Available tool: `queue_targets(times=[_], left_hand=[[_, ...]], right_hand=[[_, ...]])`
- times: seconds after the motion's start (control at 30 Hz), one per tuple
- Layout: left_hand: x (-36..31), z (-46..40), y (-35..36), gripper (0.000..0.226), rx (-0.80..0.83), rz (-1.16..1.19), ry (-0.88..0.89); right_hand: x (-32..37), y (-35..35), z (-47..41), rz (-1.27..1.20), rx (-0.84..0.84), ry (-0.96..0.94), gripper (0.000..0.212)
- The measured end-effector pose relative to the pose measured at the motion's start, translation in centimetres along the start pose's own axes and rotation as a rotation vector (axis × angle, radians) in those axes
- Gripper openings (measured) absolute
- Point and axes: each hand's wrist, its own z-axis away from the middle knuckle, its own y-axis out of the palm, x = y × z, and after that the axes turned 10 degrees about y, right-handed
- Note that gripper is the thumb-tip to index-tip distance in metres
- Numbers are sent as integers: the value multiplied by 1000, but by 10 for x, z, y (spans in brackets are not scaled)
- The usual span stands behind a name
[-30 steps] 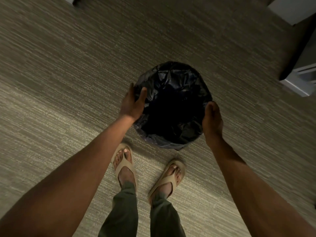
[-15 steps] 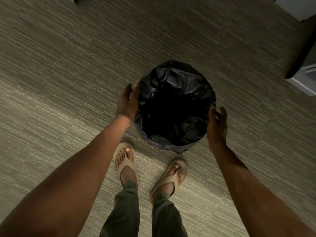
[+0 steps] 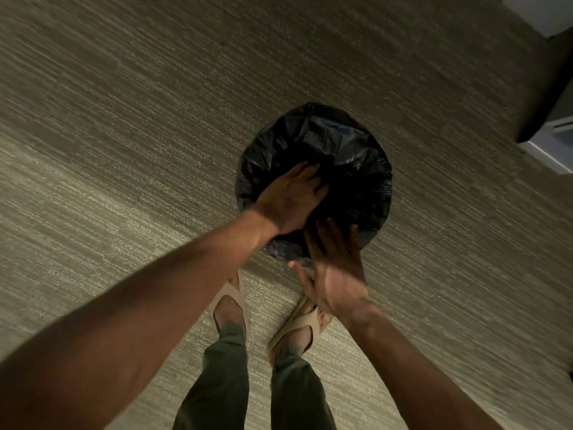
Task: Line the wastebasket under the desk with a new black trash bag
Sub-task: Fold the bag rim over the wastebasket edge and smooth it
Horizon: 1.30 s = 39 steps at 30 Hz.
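Wastebasket [image 3: 376, 209]: on open carpet [image 3: 155, 119], black trash bag [image 3: 341, 144] over its rim.
Left hand [image 3: 290, 201]: flat, fingers spread, inside the bag.
Right hand [image 3: 336, 268]: open, empty, at near rim.
Obstacles: white furniture [image 3: 555, 144] far right; sandalled feet [image 3: 305, 327] just behind.

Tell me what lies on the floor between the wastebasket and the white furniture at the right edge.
Only bare carpet separates wastebasket from white furniture, per the head view.

Wastebasket [image 3: 313, 184] sits on the carpet [image 3: 124, 119] just ahead of my feet [image 3: 231, 308], trash bag [image 3: 350, 150] in it. My left hand [image 3: 291, 200] reaches over its opening, my right hand [image 3: 336, 274] at its near rim.
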Motion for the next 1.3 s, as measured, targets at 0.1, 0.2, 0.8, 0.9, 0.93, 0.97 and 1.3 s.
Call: queue_targets(times=[0.1, 0.2, 0.8, 0.9, 0.93, 0.97, 1.3], left_hand=[[42, -28, -13, 54, 161, -303, 14], [64, -43, -27, 55, 178, -401, 39], [41, 53, 25, 82, 35, -124, -216], [48, 49, 14, 63, -175, -85, -123], [46, 50, 9, 59, -286, -46, -135], [40, 52, 5, 55, -412, 12, -192], [-44, 88, 24, 19, -901, 1477, -1490]], right_hand=[[-2, 5, 1, 84, 137, 15, 71], [-9, 10, 9, 115, 134, 14, 69], [-59, 4, 4, -266, -95, 337, 64], [-59, 1, 6, -447, -289, 383, 64], [-59, -1, 4, -519, -310, 468, 65], [-60, -2, 0, -612, -333, 577, 63], [-77, 3, -24, -1407, -126, 1103, 37]])
